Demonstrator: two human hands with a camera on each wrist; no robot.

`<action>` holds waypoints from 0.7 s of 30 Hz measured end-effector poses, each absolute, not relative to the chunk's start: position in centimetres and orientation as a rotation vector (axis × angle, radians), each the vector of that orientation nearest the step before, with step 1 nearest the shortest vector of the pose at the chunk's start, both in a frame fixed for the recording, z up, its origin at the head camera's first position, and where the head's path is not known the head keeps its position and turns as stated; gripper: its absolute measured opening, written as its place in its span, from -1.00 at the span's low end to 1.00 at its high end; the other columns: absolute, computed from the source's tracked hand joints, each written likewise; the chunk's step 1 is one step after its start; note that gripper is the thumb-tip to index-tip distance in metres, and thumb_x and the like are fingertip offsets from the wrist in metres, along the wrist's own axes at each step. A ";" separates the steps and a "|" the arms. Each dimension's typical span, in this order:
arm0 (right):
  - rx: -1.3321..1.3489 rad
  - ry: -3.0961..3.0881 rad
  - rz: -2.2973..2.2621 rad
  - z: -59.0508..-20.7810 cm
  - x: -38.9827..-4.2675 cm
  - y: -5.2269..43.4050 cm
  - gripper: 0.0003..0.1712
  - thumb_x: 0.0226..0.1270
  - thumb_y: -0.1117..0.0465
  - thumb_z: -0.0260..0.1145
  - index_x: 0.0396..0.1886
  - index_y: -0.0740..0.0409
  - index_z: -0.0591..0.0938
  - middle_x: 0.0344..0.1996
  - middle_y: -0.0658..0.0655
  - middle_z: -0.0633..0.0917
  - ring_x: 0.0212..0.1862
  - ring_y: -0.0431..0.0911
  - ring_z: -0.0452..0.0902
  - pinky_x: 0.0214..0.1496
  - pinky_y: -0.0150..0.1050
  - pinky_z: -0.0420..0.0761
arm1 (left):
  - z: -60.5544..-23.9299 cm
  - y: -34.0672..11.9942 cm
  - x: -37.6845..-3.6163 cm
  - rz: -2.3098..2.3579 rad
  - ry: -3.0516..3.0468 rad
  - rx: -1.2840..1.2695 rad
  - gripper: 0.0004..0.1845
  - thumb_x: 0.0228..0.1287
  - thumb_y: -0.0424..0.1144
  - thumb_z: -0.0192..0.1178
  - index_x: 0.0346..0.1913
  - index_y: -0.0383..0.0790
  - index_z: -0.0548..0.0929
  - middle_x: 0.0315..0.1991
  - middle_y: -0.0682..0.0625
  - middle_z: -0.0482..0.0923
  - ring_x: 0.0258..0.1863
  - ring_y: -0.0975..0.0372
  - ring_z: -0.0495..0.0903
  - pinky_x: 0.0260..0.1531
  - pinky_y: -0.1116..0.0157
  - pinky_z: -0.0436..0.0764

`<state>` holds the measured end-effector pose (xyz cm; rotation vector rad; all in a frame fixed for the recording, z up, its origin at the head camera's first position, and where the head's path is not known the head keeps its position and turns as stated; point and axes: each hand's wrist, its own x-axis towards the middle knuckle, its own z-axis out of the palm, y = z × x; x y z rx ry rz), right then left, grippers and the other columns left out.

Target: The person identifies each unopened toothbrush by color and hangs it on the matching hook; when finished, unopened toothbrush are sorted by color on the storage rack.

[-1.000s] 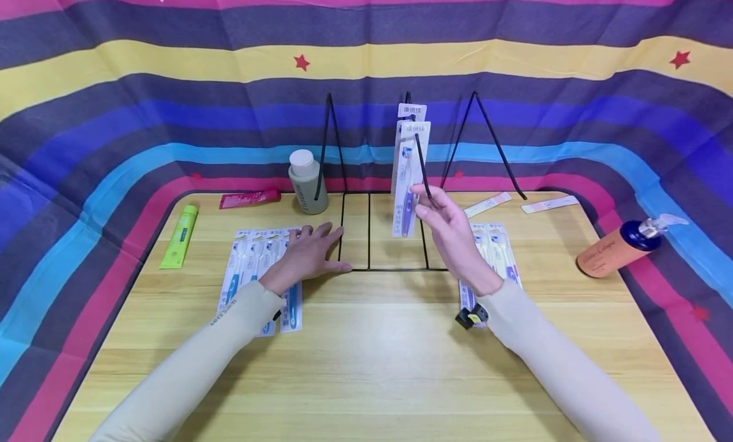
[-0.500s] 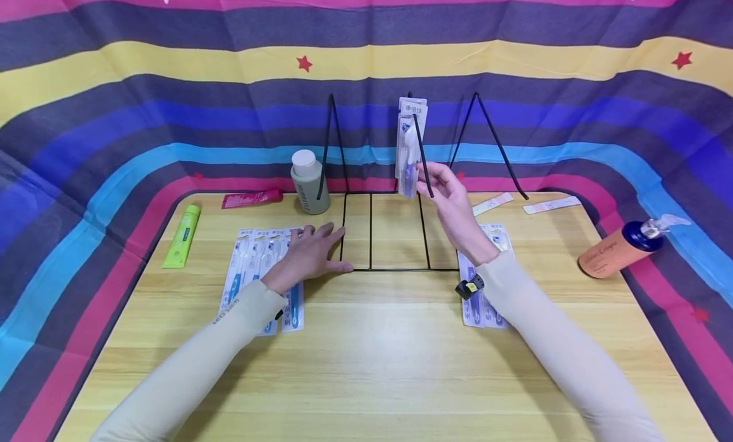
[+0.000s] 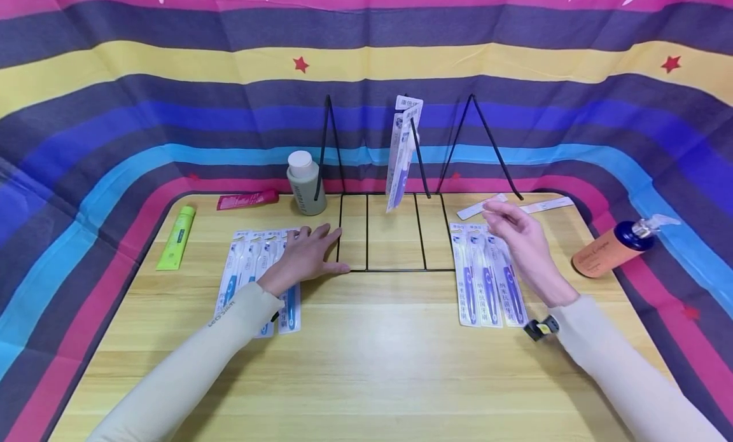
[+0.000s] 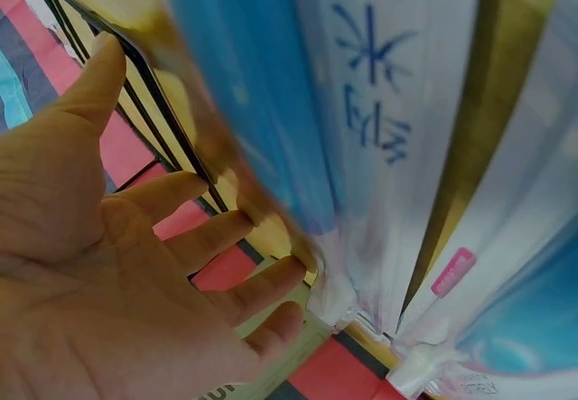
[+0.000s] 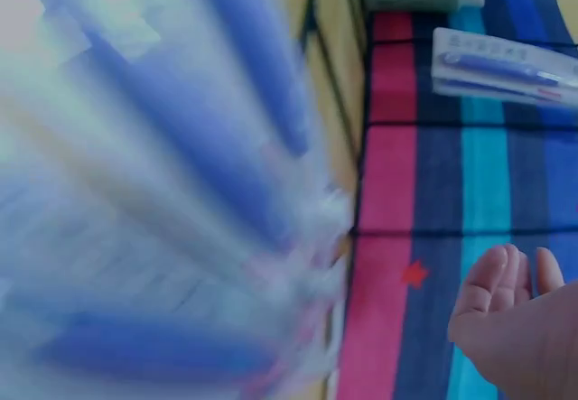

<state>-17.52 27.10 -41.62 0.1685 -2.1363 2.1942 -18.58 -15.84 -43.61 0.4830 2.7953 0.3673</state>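
My left hand (image 3: pixel 306 254) lies with spread fingers over several packaged blue toothbrushes (image 3: pixel 231 280), its fingertips near the left side of a black wire rack (image 3: pixel 368 232). In the left wrist view, nothing sits in its palm. Packaged purple toothbrushes (image 3: pixel 402 159) hang from the rack's middle hook, the front one tilted. To the rack's right, my right hand (image 3: pixel 525 248) hovers by a row of purple toothbrush packs (image 3: pixel 487 280) on the table. Its fingers are loosely bent and hold nothing. The row looks blurred in the right wrist view.
A grey-green bottle (image 3: pixel 308 191) stands beside the rack's left side. Behind lie a red tube (image 3: pixel 246 200) and two pale strips (image 3: pixel 544 205). A green tube (image 3: pixel 176 238) is at left, a tilted orange pump bottle (image 3: pixel 609 251) at right. A striped cloth (image 3: pixel 229 130) surrounds the table.
My right hand has hung a purple toothbrush pack on the middle hook, let go and moved right and down to the right-hand row. The left hand has stayed put.
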 end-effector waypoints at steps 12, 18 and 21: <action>-0.201 -2.676 1.814 -45.0 -12.8 32.5 -0.15 0.71 0.00 0.31 0.63 0.52 0.26 0.32 0.27 0.61 0.07 -0.36 0.58 0.07 -0.49 0.64 | -43.9 -15.8 -18.8 0.353 2.779 0.462 0.06 0.41 0.40 0.34 0.76 -0.07 0.21 0.73 -0.27 0.09 0.57 -0.34 0.14 0.54 -0.37 -0.01; -0.208 -2.986 1.499 -45.6 -11.7 33.5 -0.17 0.64 0.03 0.37 0.53 0.60 0.35 0.14 0.37 0.60 -0.08 -0.28 0.48 -0.17 -0.45 0.59 | -43.9 -15.8 -18.7 0.354 2.777 0.447 0.05 0.42 0.38 0.35 0.77 -0.06 0.20 0.73 -0.27 0.08 0.58 -0.34 0.12 0.55 -0.38 -0.04; -0.194 -3.039 1.421 -45.7 -11.6 33.7 -0.28 0.60 0.07 0.41 0.43 0.57 0.48 -0.02 0.26 0.63 -0.12 -0.14 0.47 -0.23 -0.38 0.54 | -43.8 -15.8 -18.6 0.358 2.778 0.442 0.05 0.42 0.37 0.35 0.77 -0.06 0.20 0.73 -0.27 0.08 0.59 -0.35 0.11 0.55 -0.39 -0.06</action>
